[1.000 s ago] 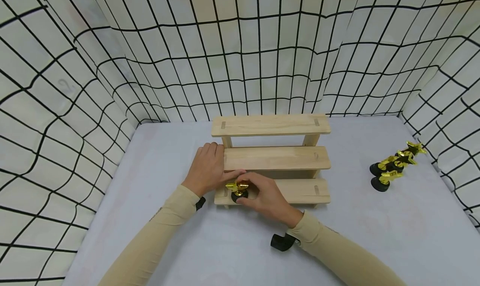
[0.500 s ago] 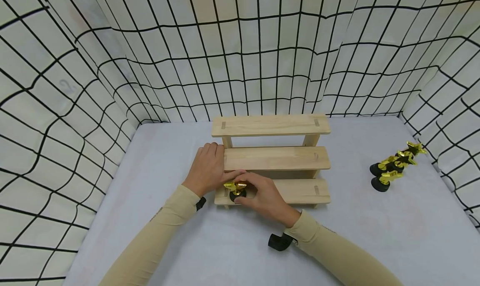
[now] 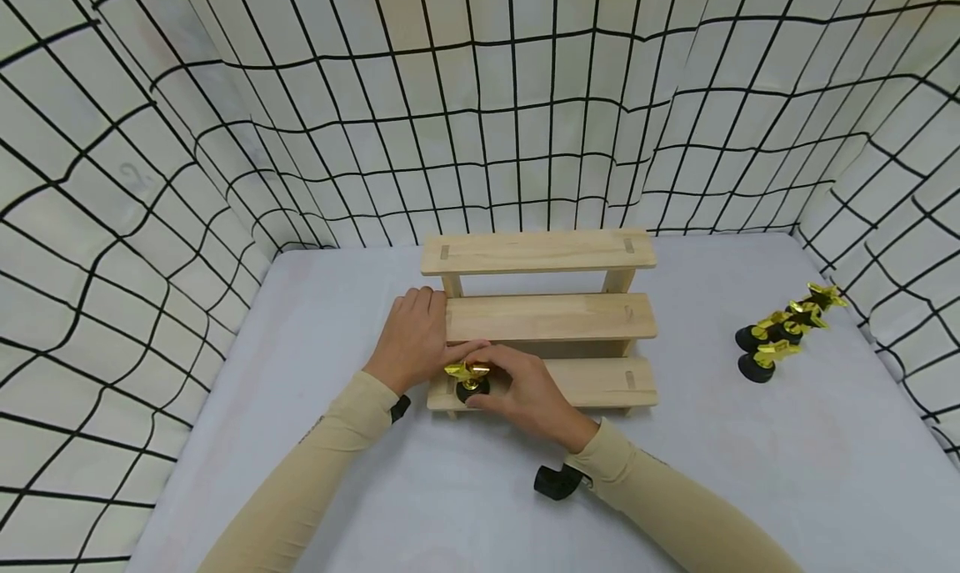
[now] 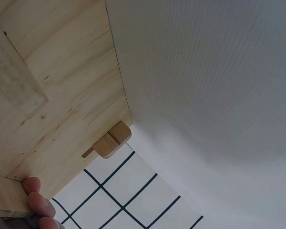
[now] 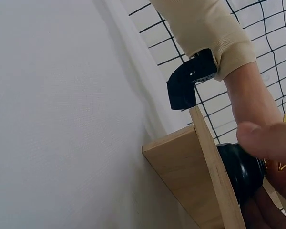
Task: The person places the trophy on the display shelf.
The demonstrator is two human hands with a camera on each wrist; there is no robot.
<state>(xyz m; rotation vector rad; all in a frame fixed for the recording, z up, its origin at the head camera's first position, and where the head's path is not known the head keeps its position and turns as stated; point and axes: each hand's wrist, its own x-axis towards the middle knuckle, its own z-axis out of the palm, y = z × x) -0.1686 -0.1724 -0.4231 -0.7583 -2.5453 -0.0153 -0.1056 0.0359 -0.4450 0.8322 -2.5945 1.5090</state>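
Worn items, both arms. Left sleeve (image 3: 300,473) and right sleeve (image 3: 675,510): plain beige cloth, long and close-fitting, lightly creased, each with small dark markings along the forearm. Left cuff (image 3: 377,396) and right cuff (image 5: 236,55): same beige, ending at the wrist; the right one shows a seam and fine puckers. Left hand (image 3: 412,335) and right hand (image 3: 528,389): bare. Right wrist mount (image 5: 183,90): black, bent like an elbow, small holes on one face. Left wrist mount (image 3: 400,408): black, mostly hidden.
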